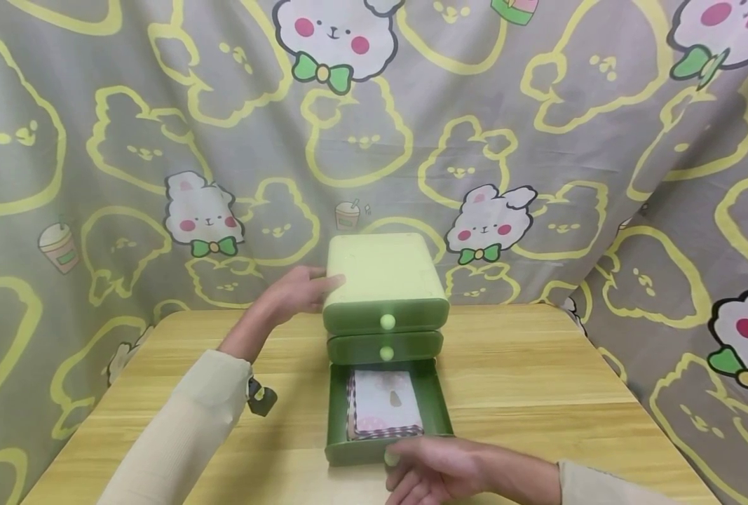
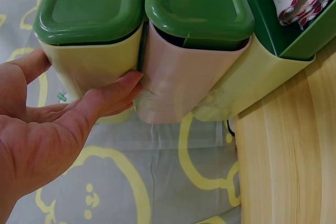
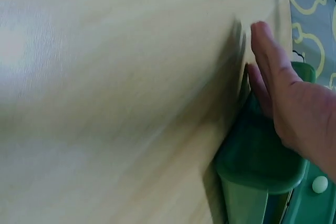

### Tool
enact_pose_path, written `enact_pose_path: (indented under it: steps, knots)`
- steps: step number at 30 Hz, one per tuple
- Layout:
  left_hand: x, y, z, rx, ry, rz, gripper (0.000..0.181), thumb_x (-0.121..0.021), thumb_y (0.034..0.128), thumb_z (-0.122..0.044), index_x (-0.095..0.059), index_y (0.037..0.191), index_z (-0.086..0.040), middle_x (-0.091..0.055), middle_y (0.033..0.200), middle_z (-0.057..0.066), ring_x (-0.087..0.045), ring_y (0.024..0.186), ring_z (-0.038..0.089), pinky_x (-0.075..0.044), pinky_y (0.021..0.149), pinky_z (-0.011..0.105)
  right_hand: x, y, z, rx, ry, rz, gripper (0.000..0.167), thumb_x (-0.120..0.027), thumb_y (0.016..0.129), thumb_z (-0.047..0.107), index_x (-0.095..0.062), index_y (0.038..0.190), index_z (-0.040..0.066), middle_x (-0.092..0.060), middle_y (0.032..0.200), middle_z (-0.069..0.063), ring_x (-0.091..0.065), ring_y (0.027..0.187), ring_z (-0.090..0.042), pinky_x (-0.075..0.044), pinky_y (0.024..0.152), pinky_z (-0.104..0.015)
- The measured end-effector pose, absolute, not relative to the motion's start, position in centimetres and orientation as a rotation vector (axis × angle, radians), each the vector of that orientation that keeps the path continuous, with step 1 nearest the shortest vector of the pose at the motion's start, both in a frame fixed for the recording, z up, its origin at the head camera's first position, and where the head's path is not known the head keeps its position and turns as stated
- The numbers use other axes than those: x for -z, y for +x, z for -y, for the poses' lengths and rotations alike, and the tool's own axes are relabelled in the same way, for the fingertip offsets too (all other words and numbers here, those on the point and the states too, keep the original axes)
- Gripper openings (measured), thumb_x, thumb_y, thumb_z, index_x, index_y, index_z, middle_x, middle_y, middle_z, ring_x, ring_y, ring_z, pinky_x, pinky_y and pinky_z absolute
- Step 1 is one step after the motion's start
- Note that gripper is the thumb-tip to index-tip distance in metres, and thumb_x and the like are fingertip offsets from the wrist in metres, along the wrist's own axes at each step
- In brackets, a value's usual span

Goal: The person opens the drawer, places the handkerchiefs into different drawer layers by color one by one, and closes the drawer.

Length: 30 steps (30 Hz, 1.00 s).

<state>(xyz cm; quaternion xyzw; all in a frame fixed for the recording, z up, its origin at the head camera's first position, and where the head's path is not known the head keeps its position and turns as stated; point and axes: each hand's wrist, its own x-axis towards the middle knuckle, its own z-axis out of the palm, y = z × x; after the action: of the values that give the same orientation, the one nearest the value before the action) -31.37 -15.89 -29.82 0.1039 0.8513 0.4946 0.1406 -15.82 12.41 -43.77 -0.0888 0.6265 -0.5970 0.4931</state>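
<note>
A small cabinet (image 1: 383, 266) with a pale yellow top and three green drawers stands on the table. Its bottom drawer (image 1: 351, 454) is pulled out, and white folded cloth (image 1: 380, 403) with checked edging lies inside. My left hand (image 1: 298, 291) rests against the cabinet's upper left side. In the left wrist view its fingers lie along the yellow side wall (image 2: 79, 66) of the top drawer section. My right hand (image 1: 433, 466) is at the bottom drawer's front, fingertips beside its round knob (image 1: 390, 458). In the right wrist view, its fingers look extended along the green drawer front (image 3: 262, 161).
The top drawer (image 1: 355, 317) and middle drawer (image 1: 355, 348) are closed, each with a pale round knob. A wood-grain table (image 1: 525, 379) carries the cabinet. Behind it and at both sides hangs a grey curtain (image 1: 374, 161) with cartoon prints.
</note>
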Motion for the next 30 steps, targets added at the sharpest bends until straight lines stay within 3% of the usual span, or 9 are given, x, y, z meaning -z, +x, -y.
enact_pose_path:
  steps: [5, 9, 16, 30]
  knots:
    - [29.7, -31.3, 15.9, -1.428, 0.304, -2.456, 0.071, -0.058, 0.1019, -0.047, -0.04, 0.153, -0.001, -0.053, 0.148, 0.021, -0.057, 0.131, 0.038, -0.051, 0.109, 0.048, 44.2, -15.7, -11.7, 1.592, -0.169, -1.51, 0.051, -0.048, 0.103, 0.035, -0.054, 0.117, -0.014, -0.072, 0.104, -0.024, -0.074, 0.082, -0.019, -0.064, 0.083, -0.034]
    - [29.7, -31.4, 15.9, -1.427, 0.299, -2.454, 0.071, -0.058, 0.1017, -0.047, -0.041, 0.153, -0.002, -0.054, 0.148, 0.02, -0.057, 0.131, 0.038, -0.05, 0.11, 0.048, 44.3, -15.7, -11.3, 1.695, -0.103, -1.571, 0.043, -0.05, 0.102, 0.024, -0.054, 0.116, -0.017, -0.071, 0.103, -0.028, -0.076, 0.087, -0.031, -0.064, 0.086, -0.041]
    - [29.7, -31.4, 15.9, -1.428, 0.292, -2.455, 0.071, -0.058, 0.1012, -0.047, -0.041, 0.153, -0.003, -0.054, 0.147, 0.019, -0.058, 0.13, 0.037, -0.05, 0.11, 0.047, 44.6, -16.4, -10.8, 1.772, -0.029, -1.651, 0.039, -0.049, 0.104, 0.015, -0.054, 0.12, -0.019, -0.072, 0.103, -0.027, -0.075, 0.094, -0.037, -0.063, 0.086, -0.042]
    - [29.8, -31.2, 15.9, -1.425, 0.319, -2.471, 0.067, -0.057, 0.1015, -0.048, -0.047, 0.149, -0.002, -0.063, 0.138, 0.018, -0.062, 0.125, 0.035, -0.051, 0.109, 0.048, 44.8, -20.4, -9.4, 1.872, -0.025, -1.673, 0.054, -0.047, 0.105, 0.01, -0.028, 0.142, -0.024, -0.065, 0.115, -0.032, -0.068, 0.108, -0.045, -0.06, 0.095, -0.046]
